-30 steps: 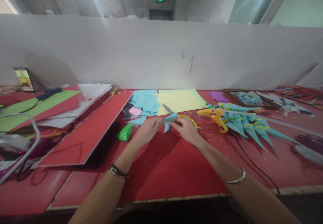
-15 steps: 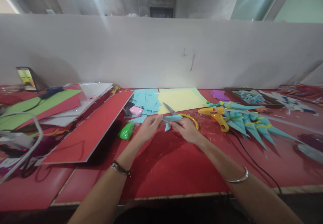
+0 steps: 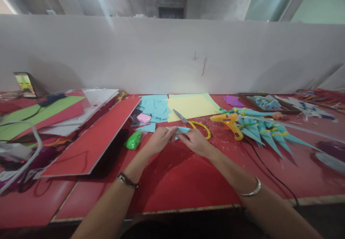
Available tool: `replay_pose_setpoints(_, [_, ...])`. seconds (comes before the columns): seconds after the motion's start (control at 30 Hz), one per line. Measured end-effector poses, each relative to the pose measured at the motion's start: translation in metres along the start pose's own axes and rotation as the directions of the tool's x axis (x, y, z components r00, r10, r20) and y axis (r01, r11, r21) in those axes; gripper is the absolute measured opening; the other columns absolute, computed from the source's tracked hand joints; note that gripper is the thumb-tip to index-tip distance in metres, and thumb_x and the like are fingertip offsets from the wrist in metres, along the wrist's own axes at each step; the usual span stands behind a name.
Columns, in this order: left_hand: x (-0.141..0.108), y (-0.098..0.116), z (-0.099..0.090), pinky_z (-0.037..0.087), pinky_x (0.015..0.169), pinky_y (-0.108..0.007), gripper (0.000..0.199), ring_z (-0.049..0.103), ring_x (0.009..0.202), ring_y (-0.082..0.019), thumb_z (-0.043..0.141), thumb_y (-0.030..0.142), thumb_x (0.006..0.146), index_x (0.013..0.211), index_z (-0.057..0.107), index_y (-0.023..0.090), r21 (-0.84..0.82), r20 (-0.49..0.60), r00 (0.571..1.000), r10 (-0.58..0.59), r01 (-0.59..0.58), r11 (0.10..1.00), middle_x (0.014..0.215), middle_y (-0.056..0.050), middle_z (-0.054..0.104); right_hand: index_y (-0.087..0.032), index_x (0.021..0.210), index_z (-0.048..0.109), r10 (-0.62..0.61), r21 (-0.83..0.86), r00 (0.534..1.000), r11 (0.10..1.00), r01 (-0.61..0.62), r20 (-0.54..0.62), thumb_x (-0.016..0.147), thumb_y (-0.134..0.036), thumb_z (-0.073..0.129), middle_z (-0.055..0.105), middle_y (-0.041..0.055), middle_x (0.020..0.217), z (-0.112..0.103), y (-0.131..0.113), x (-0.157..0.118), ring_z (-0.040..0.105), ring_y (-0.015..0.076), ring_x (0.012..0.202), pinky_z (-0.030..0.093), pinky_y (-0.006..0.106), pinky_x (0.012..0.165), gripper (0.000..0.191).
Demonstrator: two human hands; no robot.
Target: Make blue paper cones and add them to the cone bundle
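Note:
Between my two hands is a small folded piece of light blue paper (image 3: 182, 129). My left hand (image 3: 161, 138) pinches its left end, with the fingers closed. The right part is gripped by my right hand (image 3: 196, 141), thumb and fingers pressed together. Just behind my hands lie scissors (image 3: 199, 127) with yellow handles. Blue paper squares (image 3: 154, 107) and pale yellow sheets (image 3: 191, 106) are spread farther back. A green bag (image 3: 133, 140) and a pink pad (image 3: 143, 118) sit left of my left hand.
An orange glue gun (image 3: 231, 122) lies to the right, beside blue folded cones (image 3: 265, 129) with yellow trim. A red board (image 3: 94, 138) slants up on the left. Farther back are purple paper (image 3: 233, 101) and a tray (image 3: 289, 110). A phone (image 3: 25, 84) stands far left.
My hands have drawn closer together around the blue paper, and less of it shows. The loose flap that hung below it is now mostly hidden. The view has shifted slightly.

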State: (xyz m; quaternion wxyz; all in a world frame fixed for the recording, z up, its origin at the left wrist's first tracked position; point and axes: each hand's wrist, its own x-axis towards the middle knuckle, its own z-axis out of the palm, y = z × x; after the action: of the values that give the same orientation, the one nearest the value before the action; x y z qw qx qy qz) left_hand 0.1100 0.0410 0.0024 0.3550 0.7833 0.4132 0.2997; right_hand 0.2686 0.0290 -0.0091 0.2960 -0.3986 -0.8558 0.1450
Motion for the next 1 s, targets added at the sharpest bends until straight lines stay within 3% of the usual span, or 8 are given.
replay_pose_setpoints(0.2, [0.0, 0.003, -0.002, 0.027, 0.047, -0.023, 0.047, 0.029, 0.039, -0.007, 0.024, 0.041, 0.084, 0.043, 0.032, 0.019, -0.098, 0.062, 0.998, -0.009, 0.015, 0.995, 0.038, 0.005, 0.03, -0.015, 0.078, 0.063, -0.059, -0.411, 0.998, 0.911, 0.037, -0.039, 0.086, -0.023, 0.038, 0.063, 0.0076, 0.068, 0.007, 0.003, 0.003, 0.053, 0.0143, 0.057, 0.028, 0.026, 0.055, 0.027])
replay_pose_setpoints(0.33, [-0.003, 0.009, -0.003, 0.03, 0.049, -0.024, 0.053, 0.035, 0.039, -0.008, 0.017, 0.042, 0.086, 0.041, 0.034, 0.019, -0.152, 0.045, 0.999, -0.022, 0.028, 0.988, 0.036, 0.003, 0.032, -0.014, 0.08, 0.061, -0.083, -0.481, 0.995, 0.875, 0.045, -0.058, 0.086, -0.021, 0.035, 0.061, 0.0075, 0.066, 0.009, 0.003, 0.003, 0.049, 0.0129, 0.053, 0.025, 0.027, 0.054, 0.028])
replay_pose_setpoints(0.47, [-0.004, 0.01, -0.002, 0.031, 0.049, -0.024, 0.052, 0.035, 0.042, -0.008, 0.018, 0.044, 0.086, 0.045, 0.036, 0.018, -0.18, -0.038, 0.999, 0.003, -0.01, 0.984, 0.04, 0.003, 0.034, -0.015, 0.078, 0.06, -0.023, -0.375, 0.995, 0.927, -0.016, -0.099, 0.088, -0.027, 0.029, 0.057, 0.0053, 0.057, 0.006, 0.0, 0.0, 0.048, 0.0136, 0.05, 0.025, 0.027, 0.051, 0.034])
replay_pose_setpoints(0.6, [-0.002, 0.005, -0.002, 0.027, 0.044, -0.021, 0.036, 0.03, 0.042, -0.006, 0.031, 0.044, 0.083, 0.062, 0.044, 0.017, -0.213, -0.173, 0.984, 0.038, -0.075, 0.974, 0.047, 0.006, 0.035, -0.018, 0.063, 0.053, -0.001, -0.073, 0.997, 0.997, -0.005, -0.076, 0.088, -0.028, 0.024, 0.053, 0.0018, 0.054, -0.001, -0.004, -0.002, 0.046, 0.0118, 0.049, 0.029, 0.024, 0.05, 0.039])
replay_pose_setpoints(0.73, [-0.001, 0.0, -0.003, 0.031, 0.044, -0.019, 0.026, 0.035, 0.044, -0.006, 0.037, 0.038, 0.082, 0.085, 0.049, 0.016, -0.233, -0.205, 0.973, 0.107, -0.155, 0.96, 0.055, 0.005, 0.043, -0.019, 0.052, 0.042, 0.067, 0.174, 0.996, 0.983, -0.058, -0.05, 0.086, -0.032, 0.029, 0.042, -0.0027, 0.046, -0.007, -0.005, -0.001, 0.04, 0.0092, 0.044, 0.03, 0.022, 0.047, 0.039])
replay_pose_setpoints(0.87, [0.003, -0.012, 0.0, 0.042, 0.074, -0.027, 0.027, 0.052, 0.078, -0.012, 0.035, 0.023, 0.081, 0.104, 0.049, 0.016, 0.026, -0.228, 0.944, 0.238, -0.238, 0.971, 0.094, -0.006, 0.056, -0.018, 0.057, 0.046, 0.197, 0.221, 0.956, 0.964, -0.149, -0.216, 0.085, -0.037, 0.03, 0.042, -0.003, 0.046, -0.01, 0.002, 0.0, 0.041, 0.0091, 0.044, 0.031, 0.021, 0.047, 0.038])
replay_pose_setpoints(0.93, [0.008, -0.024, 0.004, 0.036, 0.09, -0.033, 0.039, 0.047, 0.101, -0.016, 0.036, 0.01, 0.075, 0.112, 0.047, 0.017, 0.231, -0.154, 0.946, 0.287, -0.247, 0.941, 0.114, -0.009, 0.05, -0.017, 0.059, 0.048, 0.233, 0.181, 0.928, 0.966, -0.186, -0.289, 0.085, -0.039, 0.03, 0.046, -0.0015, 0.047, -0.01, 0.006, 0.0, 0.044, 0.0099, 0.045, 0.032, 0.022, 0.048, 0.039])
replay_pose_setpoints(1.0, [0.014, -0.036, 0.009, 0.029, 0.098, -0.037, 0.05, 0.04, 0.113, -0.019, 0.035, 0.002, 0.07, 0.116, 0.045, 0.017, 0.359, -0.093, 0.956, 0.279, -0.229, 0.905, 0.121, -0.01, 0.047, -0.017, 0.06, 0.051, 0.229, 0.119, 0.919, 0.972, -0.201, -0.32, 0.086, -0.038, 0.03, 0.05, 0.0004, 0.049, -0.009, 0.008, 0.0, 0.048, 0.0111, 0.048, 0.032, 0.022, 0.049, 0.04])
